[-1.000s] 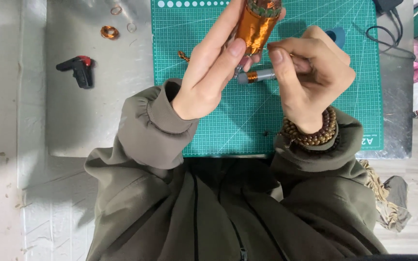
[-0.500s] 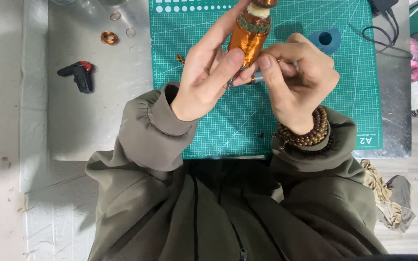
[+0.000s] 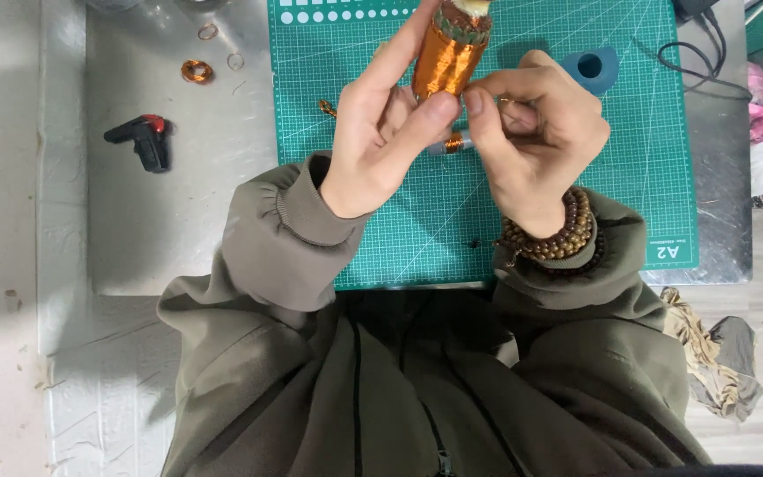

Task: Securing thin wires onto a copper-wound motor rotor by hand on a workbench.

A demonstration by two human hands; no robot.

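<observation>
The left hand [image 3: 381, 141] is raised over the green mat [image 3: 487, 221], fingers stretched up along the near side of a copper coil [image 3: 446, 55], thumb pressed to its lower end; so it grips the coil, which stands nearly upright, tilted a little to the right, above the mat's far middle; its top, with a pale core and a dark toothed band, reaches the upper frame edge. The right hand [image 3: 532, 132] is curled beside it, thumb and forefinger pinched together just at the coil's foot, touching the left thumb; what they pinch is too fine to tell; a short grey rod with a copper wrap [image 3: 449, 143] shows just below the two thumbs. A band of brown beads [image 3: 554, 237] circles the right wrist; both sleeves are olive.

The mat covers the desk's middle and right, its near edge at the desk's near edge; a row of white dots runs along its far edge, and small white print sits at its near right corner. A blue holder [image 3: 595, 69] with a round hole lies on the mat's far right part. On the bare grey desk [image 3: 178, 230] to the left: a black tool with a red spot [image 3: 141, 140] near the left edge; a small copper ring [image 3: 194, 71] and thin wire loops [image 3: 209, 33] toward the far left corner. A black cable [image 3: 699, 66] curls at the far right edge.
</observation>
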